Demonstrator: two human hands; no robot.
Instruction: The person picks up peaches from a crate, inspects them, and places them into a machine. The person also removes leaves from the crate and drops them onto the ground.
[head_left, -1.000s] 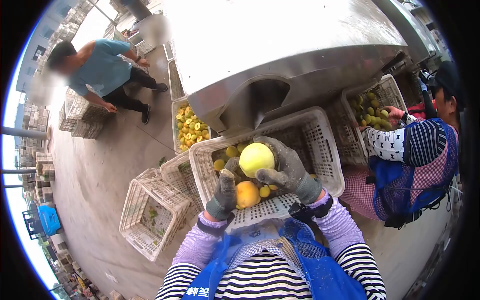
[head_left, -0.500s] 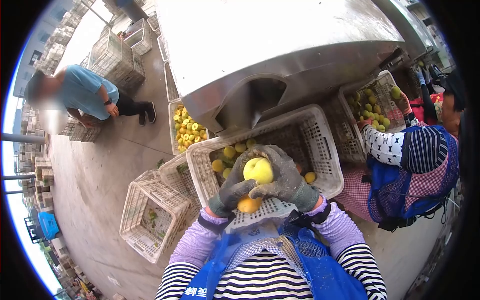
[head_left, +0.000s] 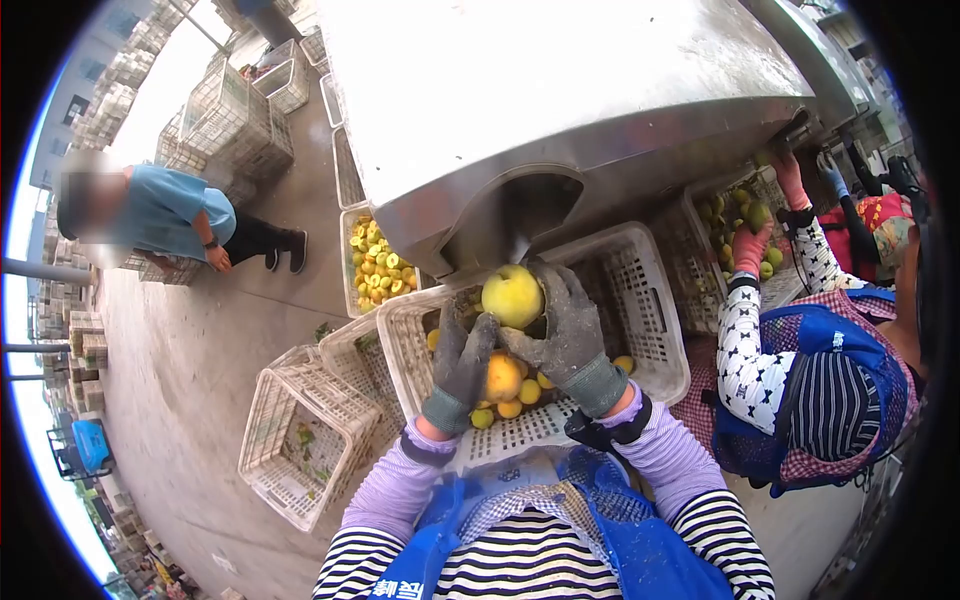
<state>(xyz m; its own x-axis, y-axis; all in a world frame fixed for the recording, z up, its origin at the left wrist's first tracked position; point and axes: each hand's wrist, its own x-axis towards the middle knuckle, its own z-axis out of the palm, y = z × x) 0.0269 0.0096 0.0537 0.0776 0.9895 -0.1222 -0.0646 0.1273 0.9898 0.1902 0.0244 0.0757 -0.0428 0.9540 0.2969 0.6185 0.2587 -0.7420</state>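
Both hands wear dark, dirty gloves and are raised over a white plastic crate (head_left: 665,345). Between them, near the fingertips, is a yellow-green fruit (head_left: 512,297). My left hand (head_left: 462,365) is curved around its lower left side, and my right hand (head_left: 568,335) holds it from the right. An orange-yellow fruit (head_left: 503,378) shows just below, between the palms; whether a hand touches it is unclear. Several more yellow and green fruits (head_left: 482,417) lie in the crate under the hands. The gloves hide part of the crate's contents.
A metal machine (head_left: 620,130) with an arched opening stands beyond the crate. A crate of cut fruit (head_left: 380,262) is at left, near crates (head_left: 310,440) on the floor. A person (head_left: 180,210) stands far left. A co-worker (head_left: 790,370) handles fruit at a right-hand crate (head_left: 705,285).
The yellow-green fruit and both hands have moved slightly up, uncovering more fruits below. The co-worker at right has leaned in, one hand reaching towards the machine. The left person's arm has lowered slightly.
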